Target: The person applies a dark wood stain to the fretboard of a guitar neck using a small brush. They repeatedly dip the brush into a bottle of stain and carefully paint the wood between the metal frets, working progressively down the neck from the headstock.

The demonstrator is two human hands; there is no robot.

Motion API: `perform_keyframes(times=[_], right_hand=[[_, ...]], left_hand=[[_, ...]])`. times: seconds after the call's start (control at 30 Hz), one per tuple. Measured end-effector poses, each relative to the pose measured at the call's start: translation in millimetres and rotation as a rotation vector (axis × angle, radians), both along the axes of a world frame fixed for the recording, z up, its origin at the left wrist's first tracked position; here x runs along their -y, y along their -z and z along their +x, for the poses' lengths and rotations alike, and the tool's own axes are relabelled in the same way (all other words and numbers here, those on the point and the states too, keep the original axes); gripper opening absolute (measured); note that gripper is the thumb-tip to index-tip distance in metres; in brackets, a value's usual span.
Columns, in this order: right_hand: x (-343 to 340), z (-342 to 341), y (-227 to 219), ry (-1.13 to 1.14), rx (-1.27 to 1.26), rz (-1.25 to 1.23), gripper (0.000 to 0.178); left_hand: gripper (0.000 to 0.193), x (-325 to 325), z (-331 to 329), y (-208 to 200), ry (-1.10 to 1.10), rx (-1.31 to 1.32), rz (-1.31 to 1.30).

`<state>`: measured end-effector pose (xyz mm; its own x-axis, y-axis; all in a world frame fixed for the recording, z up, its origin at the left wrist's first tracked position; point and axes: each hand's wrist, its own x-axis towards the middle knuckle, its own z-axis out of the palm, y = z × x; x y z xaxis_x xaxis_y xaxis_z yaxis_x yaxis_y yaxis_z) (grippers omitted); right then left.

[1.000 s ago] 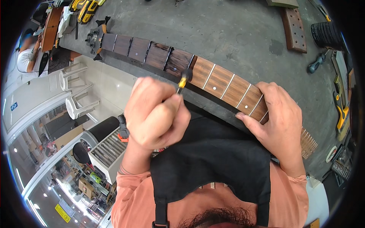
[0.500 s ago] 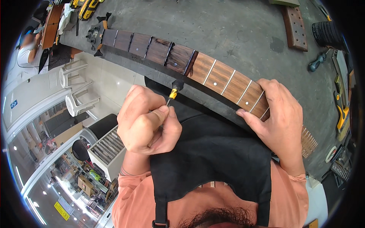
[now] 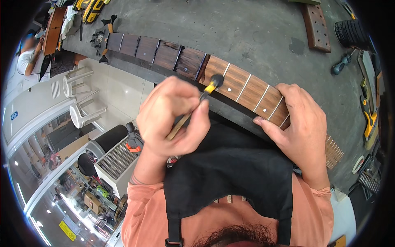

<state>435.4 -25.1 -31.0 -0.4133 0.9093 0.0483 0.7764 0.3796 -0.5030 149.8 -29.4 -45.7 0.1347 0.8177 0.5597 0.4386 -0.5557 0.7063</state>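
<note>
A guitar neck lies slantwise along the bench. Its fretboard is dark and wet-looking toward the headstock, and lighter striped brown on the nearer right part, with metal frets and pale dots. Pinched in my closed left hand is a small brush with a black tip, yellow band and wooden handle. The tip is over the light wood, just right of the dark edge; whether it touches cannot be told. My right hand grips the neck at its right part, thumb on the near edge and fingers over the far one.
On the grey bench are a brown block with holes, a black cylindrical container, a screwdriver and a yellow-handled tool. Yellow power tools sit far left. Another person and white stools are beyond.
My left hand has moved right and slightly up, carrying the brush from beside the neck's near edge to over the light wood. My right hand keeps its grip.
</note>
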Motion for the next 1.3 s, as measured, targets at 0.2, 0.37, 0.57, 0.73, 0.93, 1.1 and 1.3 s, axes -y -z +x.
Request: perform_keyframes(times=[0.2,0.37,0.57,0.73,0.93,1.1,1.3], right_hand=[[-1,2,4,-0.006,-0.022,0.004,0.067],[-1,1,2,-0.013,-0.032,0.001,0.067],[-2,2,2,-0.011,-0.03,-0.007,0.067],[-2,2,2,-0.016,-0.025,-0.015,0.066],[-1,1,0,0.005,-0.017,-0.047,0.069],[0,-1,0,0.017,-0.021,-0.06,0.071],[1,-1,1,0.03,-0.002,-0.036,0.073]], left_hand=[[0.029,0,-2,1,0.047,-0.06,0.014],[0.028,-7,5,-1,0.005,-0.046,0.024],[0.028,-15,2,-10,0.077,-0.095,-0.028],[0.03,-17,1,-8,0.106,-0.108,0.018],[0.029,-21,3,-12,0.107,-0.134,-0.018],[0.029,-19,6,-11,0.073,-0.139,-0.026],[0.027,0,-5,-6,0.076,-0.129,0.013]])
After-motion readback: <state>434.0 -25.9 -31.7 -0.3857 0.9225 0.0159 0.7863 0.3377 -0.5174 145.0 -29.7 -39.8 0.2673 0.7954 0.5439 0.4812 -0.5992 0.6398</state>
